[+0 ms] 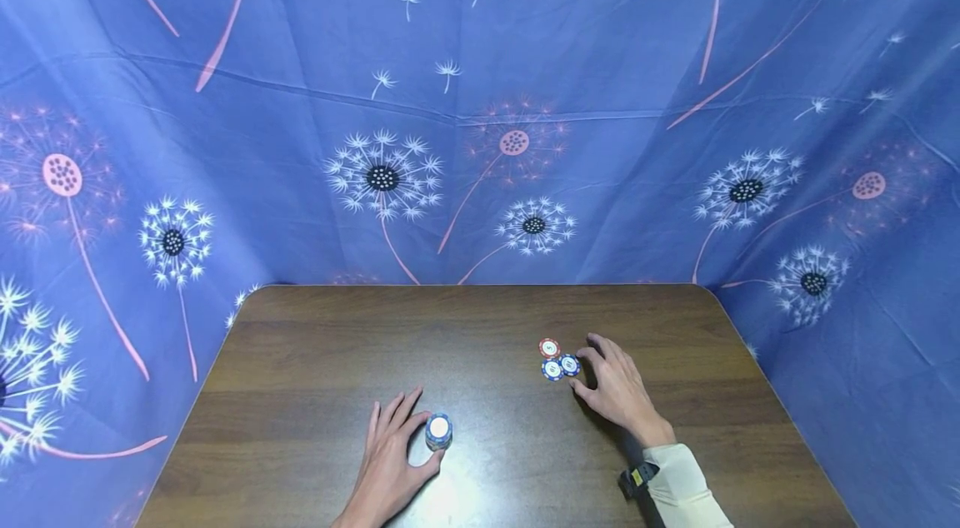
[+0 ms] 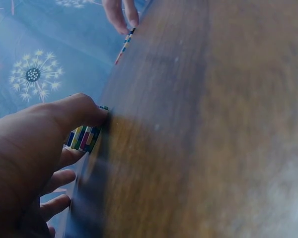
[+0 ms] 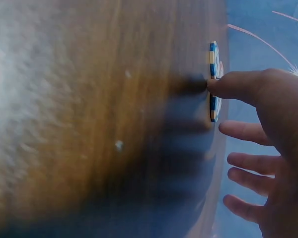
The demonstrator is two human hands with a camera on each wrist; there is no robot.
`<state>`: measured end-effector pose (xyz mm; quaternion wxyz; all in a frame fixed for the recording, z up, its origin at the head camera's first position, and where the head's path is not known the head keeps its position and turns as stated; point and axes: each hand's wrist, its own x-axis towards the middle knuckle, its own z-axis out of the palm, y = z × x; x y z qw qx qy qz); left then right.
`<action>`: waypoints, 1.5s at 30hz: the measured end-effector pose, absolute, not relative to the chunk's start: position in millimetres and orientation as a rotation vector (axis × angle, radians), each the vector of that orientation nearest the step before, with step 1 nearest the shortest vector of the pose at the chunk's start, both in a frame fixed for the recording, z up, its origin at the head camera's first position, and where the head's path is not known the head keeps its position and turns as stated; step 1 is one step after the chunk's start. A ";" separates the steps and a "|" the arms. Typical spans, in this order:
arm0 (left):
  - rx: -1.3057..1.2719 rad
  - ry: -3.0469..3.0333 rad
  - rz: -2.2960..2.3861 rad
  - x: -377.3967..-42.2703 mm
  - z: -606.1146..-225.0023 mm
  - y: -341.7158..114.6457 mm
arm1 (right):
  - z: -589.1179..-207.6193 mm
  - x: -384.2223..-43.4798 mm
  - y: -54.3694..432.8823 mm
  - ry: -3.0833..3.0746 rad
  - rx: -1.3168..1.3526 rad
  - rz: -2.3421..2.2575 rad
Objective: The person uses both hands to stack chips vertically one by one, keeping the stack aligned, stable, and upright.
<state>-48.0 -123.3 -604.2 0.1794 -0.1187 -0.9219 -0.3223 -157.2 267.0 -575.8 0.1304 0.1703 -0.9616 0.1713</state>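
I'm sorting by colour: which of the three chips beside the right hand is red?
The red chip at the back of the three. Only its rim is red; the left blue chip and right blue chip in front are blue-rimmed.

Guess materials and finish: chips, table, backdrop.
Chips: probably hard plastic or clay composite, smooth-looking; flat, crisp-edged discs with color-blocked rims, though the exact material is unclear.
Table: wood or wood-look laminate, semi-gloss; brown grain and a bright glare patch.
Backdrop: likely thin printed fabric, mostly matte; soft drape and crease lines.
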 end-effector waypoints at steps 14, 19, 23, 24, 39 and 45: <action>-0.330 -2.610 -0.900 -47.1 -605.6 -123.1 | -569.3 -165.2 266.8 -2.840 0.528 0.500; -0.330 -2.605 -0.901 -47.1 -605.9 -123.3 | -567.4 -165.0 265.8 -2.841 0.515 0.525; -0.335 -2.606 -0.896 -47.4 -606.1 -123.5 | -565.9 -165.4 265.5 -2.863 0.502 0.533; -0.336 -2.607 -0.895 -47.4 -606.1 -123.5 | -565.9 -165.7 265.6 -2.867 0.502 0.535; -0.330 -2.626 -0.905 -46.8 -605.9 -123.7 | -570.1 -169.0 264.3 -2.854 0.509 0.541; -0.325 -2.635 -0.910 -47.0 -605.3 -123.8 | -573.0 -169.4 266.6 -2.827 0.503 0.545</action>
